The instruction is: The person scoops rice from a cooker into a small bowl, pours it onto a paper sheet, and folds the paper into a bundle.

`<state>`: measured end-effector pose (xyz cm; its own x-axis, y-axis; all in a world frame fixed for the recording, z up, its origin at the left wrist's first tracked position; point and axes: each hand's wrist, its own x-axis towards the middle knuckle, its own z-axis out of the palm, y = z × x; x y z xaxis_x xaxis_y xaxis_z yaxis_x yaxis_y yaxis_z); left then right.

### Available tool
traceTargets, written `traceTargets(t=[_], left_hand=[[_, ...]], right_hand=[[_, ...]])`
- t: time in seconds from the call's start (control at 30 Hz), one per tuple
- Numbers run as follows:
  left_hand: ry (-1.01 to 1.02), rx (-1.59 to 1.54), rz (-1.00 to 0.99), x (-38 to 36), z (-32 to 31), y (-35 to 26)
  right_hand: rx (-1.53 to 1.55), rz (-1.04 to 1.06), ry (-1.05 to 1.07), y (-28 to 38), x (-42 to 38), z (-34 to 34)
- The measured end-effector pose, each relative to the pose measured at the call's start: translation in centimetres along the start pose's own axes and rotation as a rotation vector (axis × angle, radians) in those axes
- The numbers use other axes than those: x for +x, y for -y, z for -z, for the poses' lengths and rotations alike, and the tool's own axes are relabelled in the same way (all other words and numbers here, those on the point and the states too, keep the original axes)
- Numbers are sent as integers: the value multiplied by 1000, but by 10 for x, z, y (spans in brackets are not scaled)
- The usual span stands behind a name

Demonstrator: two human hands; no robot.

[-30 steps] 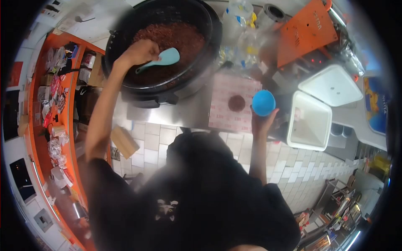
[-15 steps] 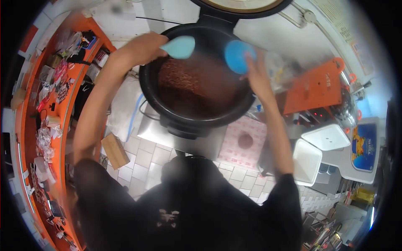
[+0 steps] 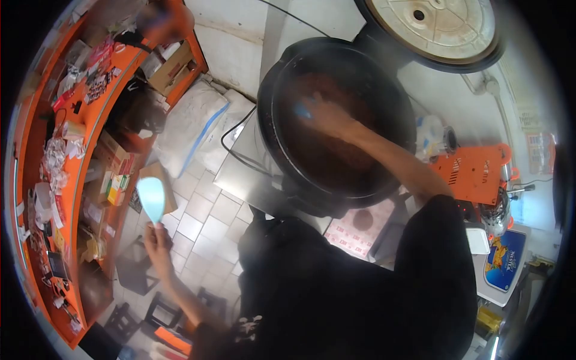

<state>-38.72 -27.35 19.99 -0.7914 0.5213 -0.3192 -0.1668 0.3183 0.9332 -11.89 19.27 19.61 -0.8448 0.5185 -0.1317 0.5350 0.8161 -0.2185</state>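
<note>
My left hand (image 3: 158, 238) is closed round the handle of a pale turquoise spatula (image 3: 151, 197), held up over the floor to the left, away from the cooker. My right hand (image 3: 331, 118) reaches down inside a large black cooker (image 3: 277, 157). It grips a blue cup (image 3: 304, 110), mostly hidden by the fingers and blurred by haze. Dark reddish-brown contents (image 3: 354, 157) lie in the pot under the hand. The cooker's lid (image 3: 441, 30) stands open behind it at the upper right.
Orange shelves (image 3: 103, 129) full of goods run along the left. White sacks (image 3: 191, 120) and a cardboard box (image 3: 162, 183) sit beside the cooker. On the right are an orange machine (image 3: 474, 174) and a white container (image 3: 477, 240). A black cable (image 3: 231, 150) loops near the cooker.
My left hand has swung the spatula out of the pot, left and down. My right hand has lowered the blue cup into the pot. The view has turned.
</note>
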Motion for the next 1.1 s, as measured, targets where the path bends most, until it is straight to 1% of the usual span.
traceTargets(t=[0.03, 0.07, 0.1, 0.17, 0.2, 0.27, 0.4, 0.47, 0.5, 0.57, 0.7, 0.73, 0.77, 0.8, 0.87, 0.9, 0.97, 1.0, 1.03, 1.1], left_hand=[[-22, 82, -1, -12, 0, 18], [-25, 42, 12, -22, -3, 33], [-25, 6, 25, -31, -7, 45], [-16, -17, 40, -43, -16, 60], [-34, -28, 43, -48, -24, 62], [-55, -3, 31, -49, -30, 76], [-61, 8, 9, -54, -35, 81], [-65, 9, 3, -55, -39, 77], [-60, 21, -6, -56, -37, 75], [-63, 29, -19, -55, -32, 80], [-105, 99, -40, -58, -26, 87], [-111, 164, -100, -52, -16, 111], [-119, 154, -104, -50, -22, 107], [-106, 129, -98, -55, -30, 98], [-77, 180, -65, -59, -35, 65], [-86, 181, -73, -54, -46, 51], [-50, 232, -339, -45, -68, 21], [17, 260, -320, -41, -79, -4], [89, 289, -304, -37, -92, -30], [189, 199, -458, -24, -130, -65]], right_hand=[[-52, 71, 76, 4, -4, 3], [-106, 143, 150, 6, -6, 6], [-107, 146, 154, 7, -8, 7], [-167, 244, 224, 10, -11, 8], [-164, 240, 220, 10, -16, 4], [-165, 321, 307, 5, -22, 0], [-186, 344, 323, 18, -50, 4], [-140, 299, 471, 35, -54, 23], [-137, 302, 468, 40, -58, 28], [-111, 303, 552, 43, -61, 37], [-26, 337, 551, 25, -86, 17], [54, 294, 588, 25, -93, 13], [119, 257, 630, 20, -94, 13], [108, 268, 638, 8, -98, 9], [239, 290, 439, -7, -105, -11], [237, 299, 432, 2, -98, 7], [676, -111, 720, 29, -94, 57], [863, -189, 601, 28, -95, 59], [1233, -139, 631, 5, -89, 44], [1575, -220, 503, 8, -85, 62]])
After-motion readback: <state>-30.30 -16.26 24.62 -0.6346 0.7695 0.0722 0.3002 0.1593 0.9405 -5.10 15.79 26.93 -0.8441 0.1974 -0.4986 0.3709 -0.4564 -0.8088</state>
